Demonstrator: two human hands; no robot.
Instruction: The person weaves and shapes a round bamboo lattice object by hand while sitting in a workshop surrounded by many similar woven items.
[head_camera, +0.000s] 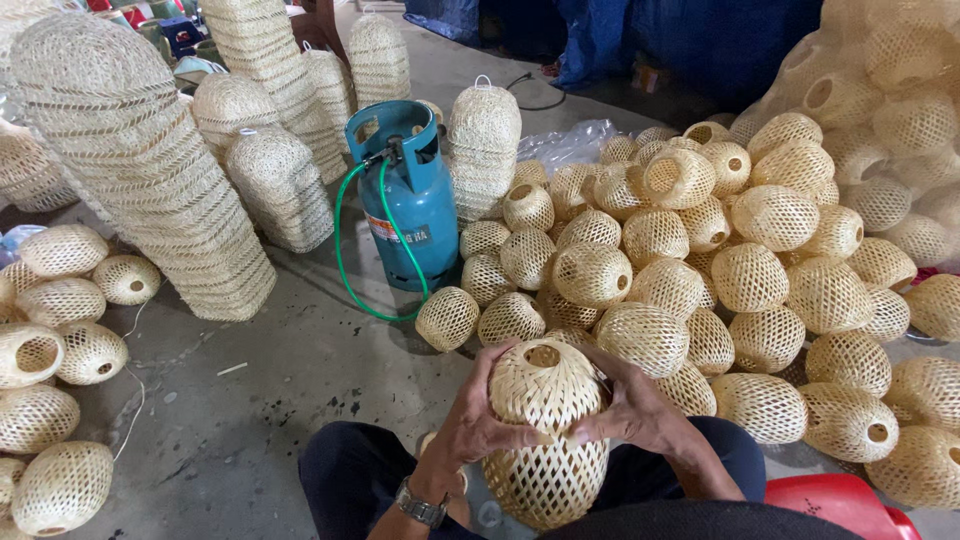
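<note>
Head view: left hand (478, 425) and right hand (632, 410) both grip one woven bamboo shade (546, 440) over the lap, fingers closed around it. Finished shades (720, 250) lie heaped on the floor (290, 370) beside a blue gas cylinder (410, 200).

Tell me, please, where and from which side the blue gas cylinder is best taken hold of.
Probably by the collar ring at the top of the gas cylinder, from above: it stands upright and the ring has cut-out handholds. Come from the side away from the green hose.
</note>
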